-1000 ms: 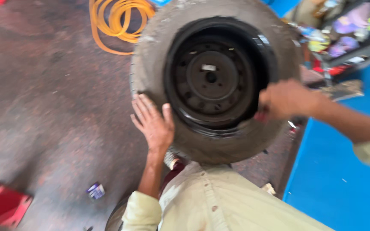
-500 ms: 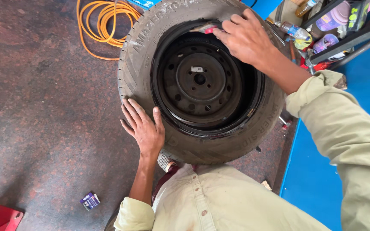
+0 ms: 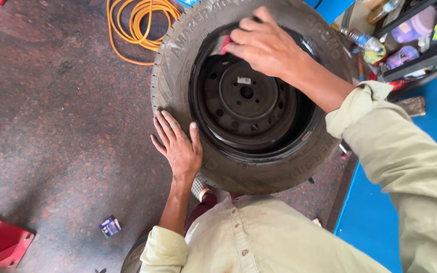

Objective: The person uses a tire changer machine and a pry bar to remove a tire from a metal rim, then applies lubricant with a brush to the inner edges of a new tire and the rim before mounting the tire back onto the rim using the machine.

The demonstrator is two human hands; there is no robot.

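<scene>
The brown speckled stone floor (image 3: pixel 51 126) is filling most of the view, and on it the big black rubber tyre with its black steel rim (image 3: pixel 251 96) is lying flat, just in front of the person's pale green shirt (image 3: pixel 259 237). Compared with half a second before, the tyre is sitting in the same place. The right hand (image 3: pixel 266 45) has been moving a little to the left along the top edge of the rim, and it is now pressing there with the fingers closed around a small pink and grey pad (image 3: pixel 222 44). The left hand (image 3: pixel 178 144) is staying where it was, lying open and flat on the lower left sidewall of the tyre, fingers spread, holding nothing. Beyond the tyre, the coiled orange hose (image 3: pixel 137 25) is resting on the floor. A red metal stand (image 3: pixel 1 245) is showing at the lower left corner, and a small purple packet (image 3: pixel 110 226) is lying near it.
</scene>
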